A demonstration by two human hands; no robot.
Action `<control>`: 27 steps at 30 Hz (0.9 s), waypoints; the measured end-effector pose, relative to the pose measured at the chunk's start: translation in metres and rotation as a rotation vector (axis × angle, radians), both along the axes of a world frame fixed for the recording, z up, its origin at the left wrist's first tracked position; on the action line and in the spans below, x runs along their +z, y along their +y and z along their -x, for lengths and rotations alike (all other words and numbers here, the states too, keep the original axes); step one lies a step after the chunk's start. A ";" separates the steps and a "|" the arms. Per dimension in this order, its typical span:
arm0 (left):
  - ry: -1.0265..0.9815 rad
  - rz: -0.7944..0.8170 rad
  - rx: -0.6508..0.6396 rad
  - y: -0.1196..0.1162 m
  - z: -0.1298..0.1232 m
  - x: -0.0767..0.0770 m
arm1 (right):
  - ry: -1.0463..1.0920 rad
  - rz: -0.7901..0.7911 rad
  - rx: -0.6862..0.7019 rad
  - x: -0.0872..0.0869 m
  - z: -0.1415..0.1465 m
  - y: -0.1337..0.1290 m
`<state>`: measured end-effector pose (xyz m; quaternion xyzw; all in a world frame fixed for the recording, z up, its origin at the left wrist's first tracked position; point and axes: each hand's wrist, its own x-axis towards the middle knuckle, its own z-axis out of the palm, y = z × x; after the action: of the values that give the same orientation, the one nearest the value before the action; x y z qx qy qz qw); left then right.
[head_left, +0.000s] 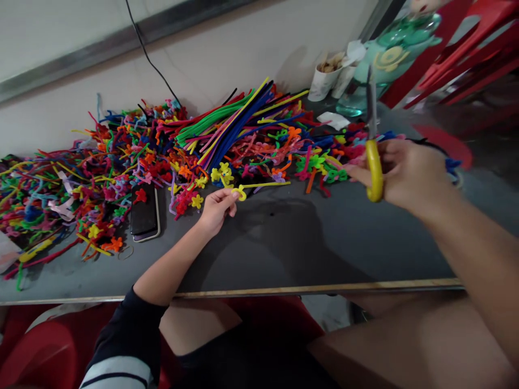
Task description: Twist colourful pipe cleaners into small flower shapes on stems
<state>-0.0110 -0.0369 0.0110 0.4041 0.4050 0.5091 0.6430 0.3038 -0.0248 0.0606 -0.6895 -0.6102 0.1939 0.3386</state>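
My left hand (217, 212) pinches a yellow pipe cleaner (265, 185). Its near end is bent into small loops at my fingertips, and its straight tail points right above the grey table. Raised at the right, my right hand (409, 170) grips yellow-handled scissors (374, 170), blades pointing up and away from the pipe cleaner. Just beyond my left fingers lies a cluster of yellow pipe-cleaner flowers (222, 174). Behind it rests a bundle of straight pipe cleaners (231, 127) in green, blue, pink and yellow.
A long heap of twisted pipe cleaners (117, 146) runs along the wall. A phone (145, 213) with a red flower on it lies at the left. Paper cups (324, 78) and a teal figure-shaped container (365, 70) stand at the back right. The table's front edge (284, 289) crosses above my lap.
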 end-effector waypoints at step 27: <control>0.043 -0.060 -0.125 -0.002 0.000 -0.005 | -0.232 0.167 0.525 -0.015 0.085 -0.044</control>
<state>-0.0105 -0.0391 0.0064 0.4585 0.3773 0.4709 0.6524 0.2184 -0.0688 0.0455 -0.5513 -0.7841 0.2441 0.1469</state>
